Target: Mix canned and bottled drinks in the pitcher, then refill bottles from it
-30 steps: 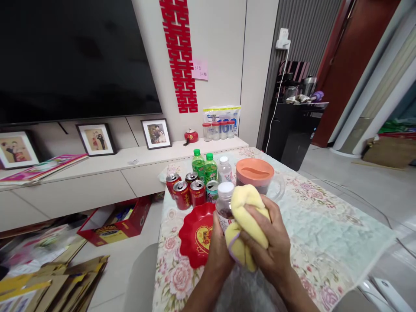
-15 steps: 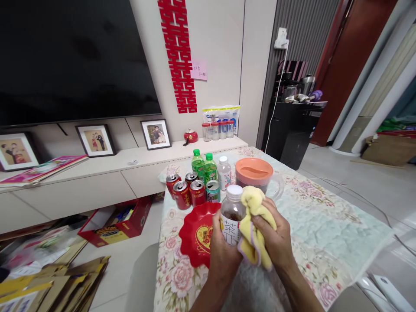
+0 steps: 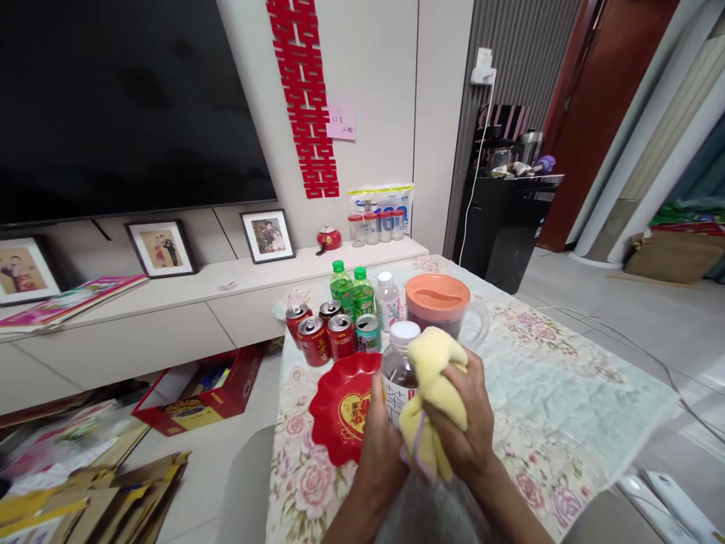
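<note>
My left hand [image 3: 381, 438] is closed around a clear plastic drink bottle [image 3: 398, 370] with a white cap and a white label; dark liquid shows inside. Bunched in my right hand [image 3: 467, 419] is a yellow cloth [image 3: 439, 370] with a purple edge, pressed against the bottle's right side. The cloth hides part of the label and some of my fingers. Just left of the bottle lies a red scalloped plate [image 3: 325, 404] with a gold heart. Beyond it stand several red cans [image 3: 314, 344], a teal can [image 3: 368, 334] and a second white-capped bottle [image 3: 388, 302].
Two green-capped bottles [image 3: 362, 295] stand behind the cans. A pitcher with an orange lid [image 3: 438, 293] is beyond my right hand. A floral tablecloth [image 3: 566, 378] covers the table, whose left edge borders the floor. Framed photos [image 3: 268, 236] line the cabinet at the back.
The cloth and my right hand have shifted slightly left and down along the bottle, covering more of its label. My left hand keeps its hold. The view has moved a little.
</note>
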`<state>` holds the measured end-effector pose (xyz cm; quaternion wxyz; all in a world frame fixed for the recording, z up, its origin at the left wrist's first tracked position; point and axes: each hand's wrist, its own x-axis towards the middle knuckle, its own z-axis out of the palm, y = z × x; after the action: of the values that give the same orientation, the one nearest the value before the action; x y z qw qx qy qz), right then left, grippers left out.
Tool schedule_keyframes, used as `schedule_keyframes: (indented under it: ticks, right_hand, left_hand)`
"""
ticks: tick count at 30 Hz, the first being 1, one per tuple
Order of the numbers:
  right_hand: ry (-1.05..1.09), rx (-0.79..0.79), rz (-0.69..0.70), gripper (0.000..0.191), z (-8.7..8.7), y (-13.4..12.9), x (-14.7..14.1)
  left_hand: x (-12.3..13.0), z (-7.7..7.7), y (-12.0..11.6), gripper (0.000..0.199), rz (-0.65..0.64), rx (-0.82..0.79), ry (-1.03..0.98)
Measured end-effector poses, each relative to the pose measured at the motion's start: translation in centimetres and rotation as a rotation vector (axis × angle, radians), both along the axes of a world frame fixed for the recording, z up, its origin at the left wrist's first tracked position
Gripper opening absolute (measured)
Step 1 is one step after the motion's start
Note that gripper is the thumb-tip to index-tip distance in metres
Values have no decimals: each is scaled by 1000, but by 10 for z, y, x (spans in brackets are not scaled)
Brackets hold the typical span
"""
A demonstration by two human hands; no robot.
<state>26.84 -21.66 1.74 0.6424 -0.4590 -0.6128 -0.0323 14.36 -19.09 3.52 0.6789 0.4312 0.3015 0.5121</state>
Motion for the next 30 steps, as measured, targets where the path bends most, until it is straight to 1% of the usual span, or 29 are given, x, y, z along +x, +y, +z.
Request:
schedule_keyframes:
  ticks: [1,3,5,6,7,9,13,15,17,21,25,27,28,30]
  right_hand:
    - [144,-64,34,40,-1,1,1]
    - [412,-213,113,35,-3,3,1]
    - [559,-307,160,36,-3,5,-2]
    - [579,-318,152,36,-2,5,-4]
    - [572,-316,129,37,-2,6,-8]
    - [523,-310,83,37,-4,7,-16]
    - [425,-398,102,43,-15,11,-34]
    - [384,-407,75,45,-20,12,-41]
    - [313,-346,-9,44,-22,11,-43]
    - [115,-175,-178,45,-15,2,-40]
    - [-61,-50,-231,56,-4,-8,-26]
    - [-42,-32,-225,55,0,-10,-17]
    - [23,-43,-210,52,1,-10,-14]
    - [263,-113,-123,45,3,-9,-11]
  left_hand:
    - [-4,-2,-2,83,-33,62,76]
    - [-9,-7,-5,93,-104,96,148]
    - [-12,-10,-6,99,-154,72,106]
    - [-13,-10,-5,101,-160,57,68]
    - [-13,-8,-4,102,-149,47,34]
    - [-14,-1,2,103,-66,58,12]
    - [-18,21,18,98,146,117,81]
    - [-20,25,23,93,174,146,102]
    - [-21,22,24,87,142,171,124]
    - [-17,4,17,80,53,171,134]
    - [-13,-9,5,83,-42,126,90]
    - [-12,-13,-1,84,-85,117,122]
    - [-11,-14,-3,84,-98,121,144]
    - [-11,-15,-7,87,-112,144,161]
